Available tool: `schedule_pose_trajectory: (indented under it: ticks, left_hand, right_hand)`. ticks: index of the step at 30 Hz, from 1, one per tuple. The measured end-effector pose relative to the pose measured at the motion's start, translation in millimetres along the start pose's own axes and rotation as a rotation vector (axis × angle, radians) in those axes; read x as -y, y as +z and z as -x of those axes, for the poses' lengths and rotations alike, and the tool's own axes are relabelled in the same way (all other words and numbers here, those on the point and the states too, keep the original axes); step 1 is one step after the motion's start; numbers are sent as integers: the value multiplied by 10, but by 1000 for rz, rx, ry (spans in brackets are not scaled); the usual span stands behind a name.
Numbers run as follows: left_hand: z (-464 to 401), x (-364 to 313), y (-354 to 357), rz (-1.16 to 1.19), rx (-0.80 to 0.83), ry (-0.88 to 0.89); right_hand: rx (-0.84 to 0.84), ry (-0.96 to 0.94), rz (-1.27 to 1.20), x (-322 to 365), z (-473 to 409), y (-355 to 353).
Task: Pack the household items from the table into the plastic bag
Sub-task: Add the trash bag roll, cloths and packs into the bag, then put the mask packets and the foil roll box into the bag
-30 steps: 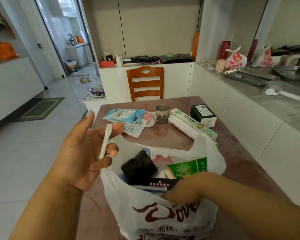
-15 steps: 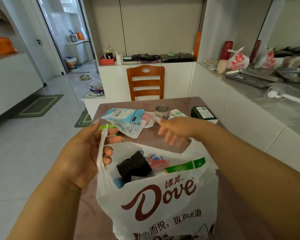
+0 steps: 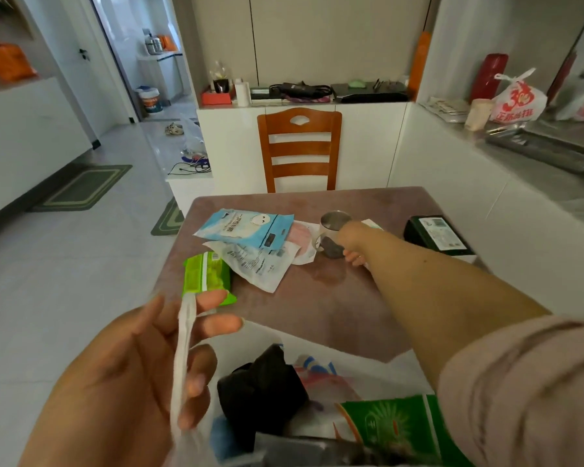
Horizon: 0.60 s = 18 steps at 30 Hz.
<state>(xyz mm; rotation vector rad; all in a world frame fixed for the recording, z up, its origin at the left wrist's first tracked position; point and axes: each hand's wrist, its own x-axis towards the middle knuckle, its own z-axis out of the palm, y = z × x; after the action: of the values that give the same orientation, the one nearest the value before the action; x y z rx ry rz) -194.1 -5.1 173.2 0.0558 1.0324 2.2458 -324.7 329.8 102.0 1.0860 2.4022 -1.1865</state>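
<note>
The right hand (image 3: 349, 242) has left the bag (image 3: 321, 382) and now closes on the cup (image 3: 331, 235) — next item. The left hand (image 3: 129, 375) still holds the handle (image 3: 182, 358), fingers loosely curled.

Left hand (image 3: 125, 375) holds the bag handle (image 3: 182, 358); right hand (image 3: 349, 242) wraps around the metal cup (image 3: 331, 227).

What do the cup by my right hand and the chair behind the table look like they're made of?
The cup looks like metal, probably stainless steel: a grey, dully reflective rim and inside. The chair looks like wood with a glossy orange-brown varnish, with solid slats across its back. Neither can be confirmed by look alone.
</note>
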Motion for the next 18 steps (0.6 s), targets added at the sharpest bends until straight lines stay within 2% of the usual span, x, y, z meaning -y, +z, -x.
schedule_pose_trajectory:
  ticks: [1,4,6,8,11,13,15,18]
  left_hand:
    - [-30,-15,-94,-30,14,2]
    - [-201,37,-264,84,219,-105]
    - [-283,65,-329,123,273,-144]
    - [-298,53,-368,101,236,-146]
    - [-227,20,-275,5,119,-29]
    - [-224,22,-133,59,200,-71]
    - [-67,81,-44,-124,9,68]
    - [140,70,160,-250,-16,135]
  right_hand:
    - [-24,-7,36,24,-106,60]
    - [-79,-88,220,73,-355,187]
    - [-105,-170,389,75,-438,226]
    - [-126,-198,488,85,-404,216]
    - [-100,-197,547,80,-206,132]
    - [-42,-169,413,74,-15,49]
    - [30,-135,299,82,270,-55]
    - [10,-267,290,164,842,-254]
